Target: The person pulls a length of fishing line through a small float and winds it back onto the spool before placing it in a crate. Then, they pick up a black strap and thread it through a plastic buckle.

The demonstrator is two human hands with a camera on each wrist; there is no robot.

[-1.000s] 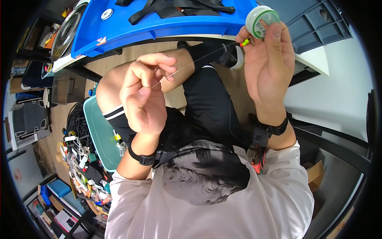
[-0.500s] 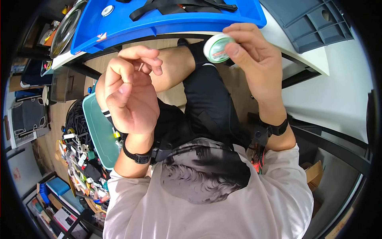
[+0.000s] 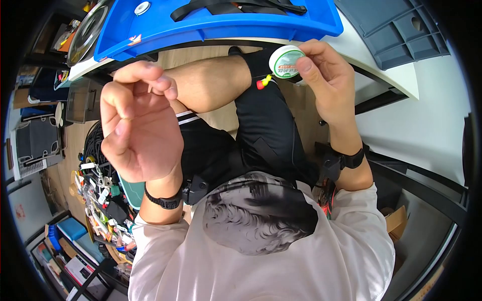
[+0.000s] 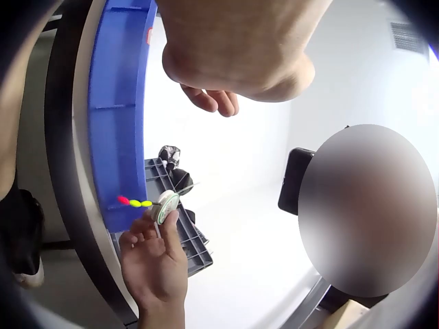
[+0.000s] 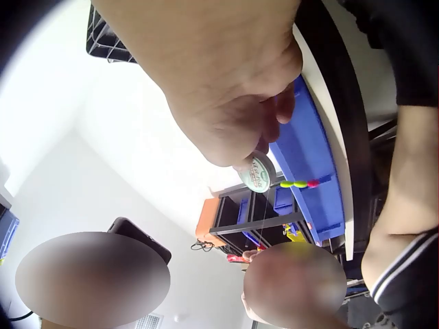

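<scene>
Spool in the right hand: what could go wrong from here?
The right hand pinches the spool with fingertips only; it could slip and drop. The float dangles loose beside the spool and might snag. No line shows toward the raised left hand, so slack or tangles could go unseen.

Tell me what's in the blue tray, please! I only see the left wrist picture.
Observer: Black straps. The head view shows them lying in the tray.
Operator: Does the right hand with the spool wear anything?
Observer: Yes, a black band round its wrist.
Operator: What's on the floor?
Observer: A teal bin next to black cables and small bits.
</scene>
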